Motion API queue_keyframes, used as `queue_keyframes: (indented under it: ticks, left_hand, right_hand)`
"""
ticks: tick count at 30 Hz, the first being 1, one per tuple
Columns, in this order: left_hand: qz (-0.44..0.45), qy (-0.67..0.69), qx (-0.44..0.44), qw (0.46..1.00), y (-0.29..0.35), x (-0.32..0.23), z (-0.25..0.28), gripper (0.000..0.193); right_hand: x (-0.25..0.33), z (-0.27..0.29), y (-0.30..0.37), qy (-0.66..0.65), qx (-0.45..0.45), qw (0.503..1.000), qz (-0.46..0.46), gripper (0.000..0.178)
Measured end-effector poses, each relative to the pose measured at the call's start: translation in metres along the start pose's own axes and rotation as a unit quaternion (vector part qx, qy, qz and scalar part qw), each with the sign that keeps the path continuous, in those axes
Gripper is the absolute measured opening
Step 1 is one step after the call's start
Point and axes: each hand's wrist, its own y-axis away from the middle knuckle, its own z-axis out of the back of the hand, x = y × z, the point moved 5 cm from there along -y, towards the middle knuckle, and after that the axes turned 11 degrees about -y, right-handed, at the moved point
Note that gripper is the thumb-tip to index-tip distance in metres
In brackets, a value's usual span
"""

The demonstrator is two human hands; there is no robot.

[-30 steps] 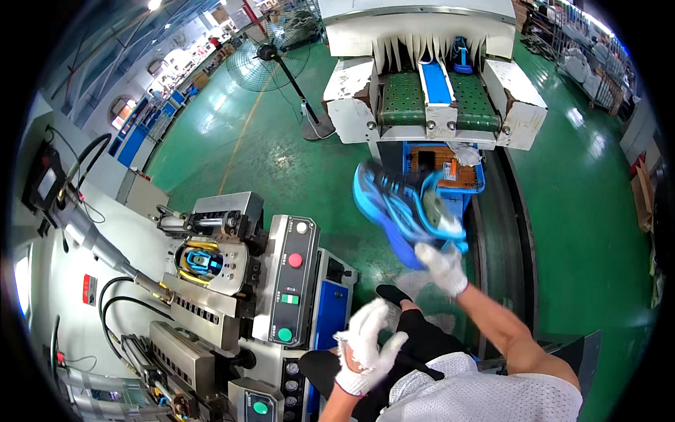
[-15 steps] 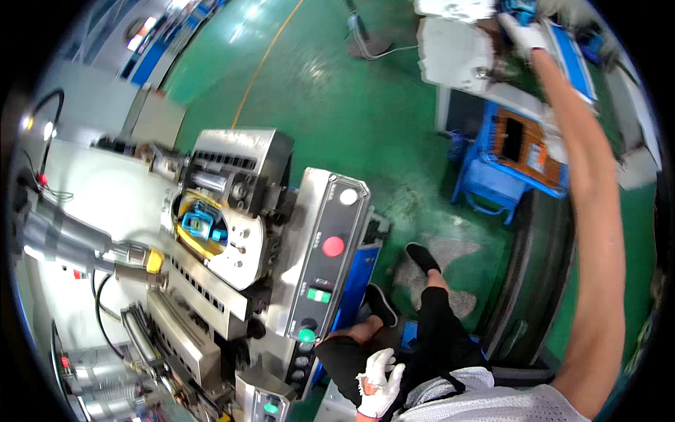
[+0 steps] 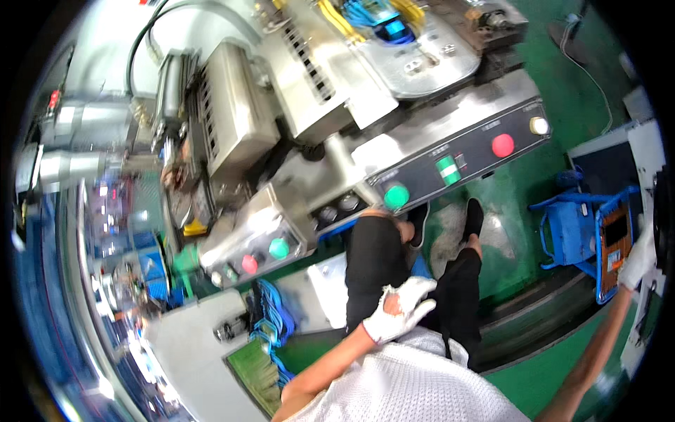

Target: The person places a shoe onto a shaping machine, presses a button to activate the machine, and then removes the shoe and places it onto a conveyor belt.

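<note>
My left hand (image 3: 399,309), in a white knitted glove with a worn or stained patch, is held above my lap. Its fingers are stretched and apart, and nothing is in it. On an outstretched arm, my right hand (image 3: 638,261), also white-gloved, reaches to the far right edge of the view. It is beside a brown board (image 3: 616,246) on a blue stool-like frame (image 3: 573,228). A dark object (image 3: 661,218) borders its fingertips; the fingers are blurred and partly hidden, so a grip cannot be made out.
Before me stands a metal machine with a black button panel (image 3: 478,148) and a silver plate (image 3: 429,70) bearing a blue part (image 3: 394,29). A smaller button box (image 3: 260,253) is at left. Blue hanger-like pieces (image 3: 274,313) lie near a grey table (image 3: 190,344).
The view has swung left, bringing the machine in front of me. My right hand has left the cluttered far-right table top and is lower, beside the brown board. My left hand stays empty.
</note>
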Motion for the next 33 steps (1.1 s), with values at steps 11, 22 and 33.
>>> queue_keyframes:
  ticks: [11, 22, 33]
  left_hand:
    - [0.171, -0.022, -0.277, 0.945, 0.201, 0.093, 0.069, 0.03]
    - [0.749, -0.265, -0.4, 0.458, 0.698, 0.076, -0.069, 0.023]
    - [0.923, -0.158, -0.212, 0.279, 0.809, 0.015, -0.221, 0.043]
  right_hand:
    - [0.285, -0.162, 0.377, -0.246, 0.59, 0.768, -0.048, 0.055]
    - [0.43, -0.202, 0.47, -0.189, 0.768, 0.572, 0.215, 0.059]
    - [0.444, -0.202, 0.503, -0.091, 0.811, 0.516, 0.259, 0.061]
